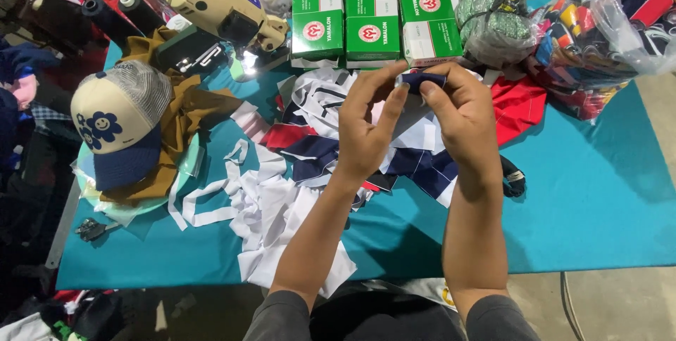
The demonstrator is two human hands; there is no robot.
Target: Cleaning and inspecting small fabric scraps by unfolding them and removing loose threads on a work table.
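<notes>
Both hands are raised above the middle of the teal table (598, 193), the left hand (366, 129) and right hand (461, 119) pinching a small navy fabric strip (422, 80) between thumbs and fingertips. The strip looks light, soft and limp, so it is probably best gripped at its ends. Far behind it, three green-and-white boxes (373, 20) are standing in a row, with a clear bag of bright scraps (612, 24) lying at far right.
</notes>
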